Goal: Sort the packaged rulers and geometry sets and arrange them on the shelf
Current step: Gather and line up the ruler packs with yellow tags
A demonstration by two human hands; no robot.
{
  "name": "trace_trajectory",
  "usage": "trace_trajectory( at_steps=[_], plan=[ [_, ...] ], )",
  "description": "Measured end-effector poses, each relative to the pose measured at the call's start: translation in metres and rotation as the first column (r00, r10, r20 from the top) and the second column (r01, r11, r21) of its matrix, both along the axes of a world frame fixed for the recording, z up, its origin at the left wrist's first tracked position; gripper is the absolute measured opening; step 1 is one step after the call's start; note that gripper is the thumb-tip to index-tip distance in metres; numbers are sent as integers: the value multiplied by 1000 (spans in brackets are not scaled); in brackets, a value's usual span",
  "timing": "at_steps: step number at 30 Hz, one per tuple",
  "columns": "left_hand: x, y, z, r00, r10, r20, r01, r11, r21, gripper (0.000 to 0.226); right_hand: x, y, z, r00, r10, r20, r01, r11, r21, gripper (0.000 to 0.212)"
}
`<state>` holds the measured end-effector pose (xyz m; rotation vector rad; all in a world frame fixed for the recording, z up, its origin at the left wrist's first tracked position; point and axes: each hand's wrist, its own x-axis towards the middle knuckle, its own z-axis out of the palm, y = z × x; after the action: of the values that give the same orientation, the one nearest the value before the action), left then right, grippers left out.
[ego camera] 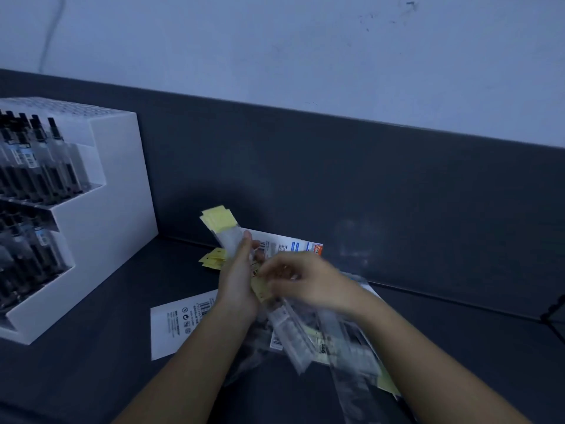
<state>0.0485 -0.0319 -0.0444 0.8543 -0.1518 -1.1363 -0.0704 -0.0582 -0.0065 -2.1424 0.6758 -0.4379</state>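
My left hand [237,283] grips a bundle of packaged rulers [224,231] with yellow header cards, held upright above the dark shelf. My right hand [301,281], blurred, pinches another clear ruler pack [290,328] with a yellow header and holds it against the bundle. Beneath my hands lies a loose pile of clear ruler packs [345,344]. Flat white-backed geometry set packs lie under the pile, one [174,325] at the front left and one [290,244] at the back. More yellow-topped packs [212,258] lie just left of my left hand.
A white stepped display stand [107,215] with several dark packaged pens stands on the left of the dark shelf surface [91,377]. A dark back panel [367,185] rises behind the pile. A black wire object [555,316] shows at the right edge.
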Motion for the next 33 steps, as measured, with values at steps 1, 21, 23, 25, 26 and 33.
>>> trace_trajectory(
  at_steps=[1,21,23,25,26,33],
  plan=[
    [1,0,1,999,31,23,-30,999,-14,30,-6,-10,-1,989,-104,103,105,994,-5,24],
    [67,10,13,999,-39,-9,40,987,153,25,-12,-66,-19,916,-347,-204,217,853,-475,30],
    [66,9,13,998,-58,2,57,987,148,29,-9,-58,-10,959,-280,-49,264,941,-212,25],
    [65,7,13,997,-73,-7,73,988,135,35,-3,-49,-7,968,-239,71,236,971,47,14],
    [64,6,13,997,-76,-7,76,989,128,37,1,-44,-6,965,-235,119,215,964,157,10],
    [61,10,16,995,-98,-36,97,995,-18,43,34,10,-19,945,-255,205,46,725,688,15]
  ],
)
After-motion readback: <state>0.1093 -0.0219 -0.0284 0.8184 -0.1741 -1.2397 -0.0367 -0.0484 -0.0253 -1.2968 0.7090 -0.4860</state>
